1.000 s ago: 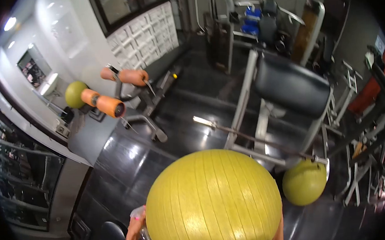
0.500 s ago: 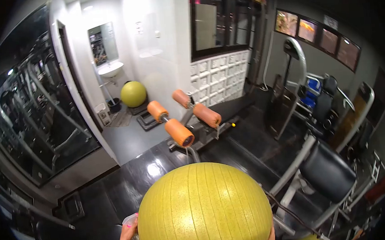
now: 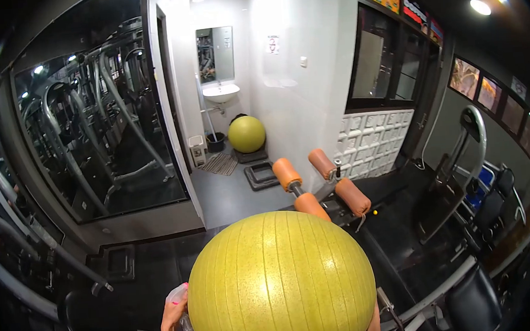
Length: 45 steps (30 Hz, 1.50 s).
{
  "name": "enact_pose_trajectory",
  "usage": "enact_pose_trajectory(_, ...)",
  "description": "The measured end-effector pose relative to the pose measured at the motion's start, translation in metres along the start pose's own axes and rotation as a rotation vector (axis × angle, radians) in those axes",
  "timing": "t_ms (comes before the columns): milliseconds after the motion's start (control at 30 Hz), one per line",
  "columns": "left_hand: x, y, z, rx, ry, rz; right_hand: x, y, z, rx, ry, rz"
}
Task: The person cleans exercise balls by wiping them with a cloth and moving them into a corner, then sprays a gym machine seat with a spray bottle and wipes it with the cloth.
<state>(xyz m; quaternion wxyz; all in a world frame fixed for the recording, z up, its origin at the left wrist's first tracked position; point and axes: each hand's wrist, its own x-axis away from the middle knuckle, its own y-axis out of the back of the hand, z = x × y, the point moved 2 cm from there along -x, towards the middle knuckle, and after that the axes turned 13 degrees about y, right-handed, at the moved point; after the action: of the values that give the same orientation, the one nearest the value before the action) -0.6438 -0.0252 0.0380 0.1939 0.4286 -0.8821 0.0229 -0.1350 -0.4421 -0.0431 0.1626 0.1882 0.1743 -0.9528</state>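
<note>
A large yellow-green exercise ball (image 3: 280,281) fills the lower middle of the view, held up in front of me between both hands. My left hand (image 3: 175,307) presses against its left side, with pink nails showing. Between that hand and the ball is a clear plastic thing (image 3: 188,328) that looks like a bottle, mostly hidden. On the ball's right side only a strip of my right hand (image 3: 374,327) shows; its fingers are out of sight behind the ball.
A bench with orange foam rollers (image 3: 288,174) stands just beyond the ball. A second exercise ball (image 3: 246,135) rests on a dark step by the sink (image 3: 221,93). Gym machines with a black seat (image 3: 473,301) line the right; a big mirror (image 3: 98,115) is at left.
My view has turned left and tipped up, so the room's contents sit further right. The ball stays between my hands in front of me.
</note>
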Motion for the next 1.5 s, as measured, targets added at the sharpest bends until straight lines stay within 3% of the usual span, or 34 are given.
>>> enact_pose_trajectory(200,-0.072,-0.003,-0.031,0.034,-0.026,-0.064,-0.058,-0.038,-0.059,-0.025,-0.007,0.021)
enact_pose_trajectory(533,-0.234,-0.025,-0.112,0.07,-0.164,-0.132,-0.259,-0.119,-0.152,-0.068,0.045,0.114)
enact_pose_trajectory(800,-0.331,-0.025,-0.152,0.173,-0.015,-0.151,-0.366,-0.173,-0.213,-0.054,0.044,0.146)
enact_pose_trajectory(967,-0.437,-0.012,-0.165,0.253,-0.006,-0.13,-0.452,-0.24,-0.25,-0.077,0.132,0.108)
enact_pose_trajectory(1167,-0.554,-0.012,-0.233,0.148,-0.06,-0.002,-0.505,-0.283,-0.286,-0.036,0.152,0.041)
enact_pose_trajectory(1500,-0.726,-0.059,-0.307,0.092,-0.062,0.193,-0.509,-0.268,-0.327,0.079,0.106,-0.139)
